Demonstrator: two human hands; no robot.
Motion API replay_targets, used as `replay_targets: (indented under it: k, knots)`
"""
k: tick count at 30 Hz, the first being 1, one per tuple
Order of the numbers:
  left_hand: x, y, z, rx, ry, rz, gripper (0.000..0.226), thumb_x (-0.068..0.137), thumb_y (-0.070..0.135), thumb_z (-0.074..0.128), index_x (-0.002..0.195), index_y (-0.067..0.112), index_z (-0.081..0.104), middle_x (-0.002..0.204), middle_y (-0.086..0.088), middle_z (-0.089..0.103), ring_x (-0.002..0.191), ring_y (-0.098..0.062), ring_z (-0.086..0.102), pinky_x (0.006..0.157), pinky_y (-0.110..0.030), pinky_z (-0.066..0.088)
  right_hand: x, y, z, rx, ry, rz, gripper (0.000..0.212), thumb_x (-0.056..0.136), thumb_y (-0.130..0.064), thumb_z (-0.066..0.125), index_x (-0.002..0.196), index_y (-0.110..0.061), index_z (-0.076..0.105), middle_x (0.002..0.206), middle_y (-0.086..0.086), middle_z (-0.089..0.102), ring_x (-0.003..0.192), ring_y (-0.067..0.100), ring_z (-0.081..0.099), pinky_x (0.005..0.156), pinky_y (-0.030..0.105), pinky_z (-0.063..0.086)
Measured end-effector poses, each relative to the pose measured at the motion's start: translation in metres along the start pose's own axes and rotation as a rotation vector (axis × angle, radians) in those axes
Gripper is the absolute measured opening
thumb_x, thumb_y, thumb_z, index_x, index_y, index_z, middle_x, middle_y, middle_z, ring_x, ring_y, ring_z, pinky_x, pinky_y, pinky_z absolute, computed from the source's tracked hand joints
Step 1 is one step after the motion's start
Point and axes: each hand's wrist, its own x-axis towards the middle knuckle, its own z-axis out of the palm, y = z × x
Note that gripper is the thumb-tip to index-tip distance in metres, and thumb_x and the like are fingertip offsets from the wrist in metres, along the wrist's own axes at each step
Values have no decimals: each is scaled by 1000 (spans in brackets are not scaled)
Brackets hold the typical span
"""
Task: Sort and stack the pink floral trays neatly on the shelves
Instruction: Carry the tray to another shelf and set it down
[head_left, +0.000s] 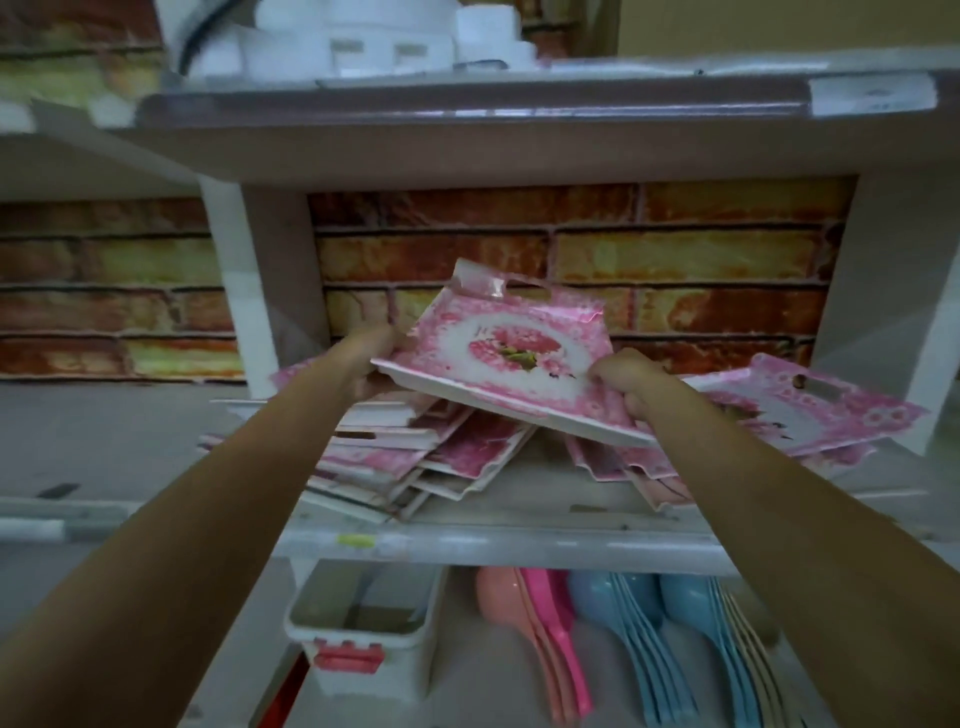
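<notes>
Head view has my left hand (371, 358) and right hand (631, 387) closed on opposite edges of a tilted tray (511, 358) above the messy pile (410, 457); I'd level it before lowering squarely.

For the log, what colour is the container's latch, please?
Red latch, on the white container, head view.

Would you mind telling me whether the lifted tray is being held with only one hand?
No, the left hand grips the raised tray at its left edge while the right hand grips its right edge.
</notes>
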Motion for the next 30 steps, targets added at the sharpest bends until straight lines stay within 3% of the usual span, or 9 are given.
replay_targets:
  k: [1, 3, 6, 8, 12, 20, 22, 26, 30]
  knots:
    - [-8, 0, -15, -10, 7, -9, 11, 94, 5, 46, 95, 4, 57, 85, -11, 60, 70, -22, 59, 47, -30, 57, -9, -8, 10, 4, 1, -13, 10, 87, 3, 50, 80, 0, 56, 91, 19, 64, 81, 31, 64, 69, 38, 54]
    - [-24, 1, -49, -47, -4, -27, 14, 93, 8, 45, 100, 4, 55, 85, -11, 62, 69, -23, 63, 43, -29, 57, -23, -22, 33, 10, 12, -37, 21, 89, 0, 47, 106, 4, 60, 112, 20, 63, 89, 31, 62, 73, 39, 53]
    - [-48, -4, -103, -2, -14, -48, 18, 92, 8, 45, 103, 4, 58, 70, -7, 71, 52, -16, 69, 46, -26, 57, -56, -45, 72, -27, -31, -94, 24, 94, -3, 40, 114, 2, 53, 101, 19, 59, 85, 26, 54, 65, 34, 46]
    - [-65, -12, -141, 90, 29, -56, 17, 91, 7, 51, 104, 1, 60, 58, -4, 72, 46, -14, 69, 49, -23, 58, -80, -60, 102, -74, -57, -123, 27, 93, -1, 43, 119, 4, 50, 96, 14, 50, 93, 24, 47, 73, 33, 45]
    - [-105, -31, -214, 163, 132, -103, 10, 92, 3, 52, 99, -1, 57, 55, -5, 71, 41, -12, 67, 45, -21, 56, -123, -90, 166, -114, -150, -166, 39, 93, -1, 44, 131, 6, 46, 120, 12, 52, 108, 31, 54, 88, 34, 47]
    - [-181, -54, -350, 234, 395, -121, 38, 89, 4, 57, 122, -11, 51, 88, -18, 63, 70, -27, 61, 85, -41, 53, -206, -142, 287, -134, -273, -289, 52, 97, -7, 39, 145, 7, 27, 150, 25, 32, 134, 37, 40, 107, 38, 39]
    - [-194, -59, -379, 220, 431, -138, 40, 88, 6, 58, 123, -10, 49, 94, -19, 63, 75, -29, 62, 87, -43, 53, -223, -154, 312, -139, -310, -307, 45, 97, -5, 39, 140, 8, 36, 147, 25, 36, 133, 38, 41, 106, 38, 38]
    - [-212, -73, -425, 187, 519, -170, 38, 88, 5, 58, 122, -8, 51, 78, -14, 59, 62, -23, 57, 65, -30, 52, -246, -171, 363, -138, -379, -321, 35, 94, -3, 40, 125, 8, 52, 127, 22, 57, 113, 40, 58, 88, 35, 49]
    - [-215, -89, -471, 195, 598, -214, 40, 86, 3, 58, 123, -9, 48, 82, -15, 56, 62, -21, 55, 58, -27, 49, -255, -186, 414, -136, -495, -332, 31, 94, -7, 39, 117, 3, 57, 114, 21, 62, 102, 40, 63, 89, 40, 53]
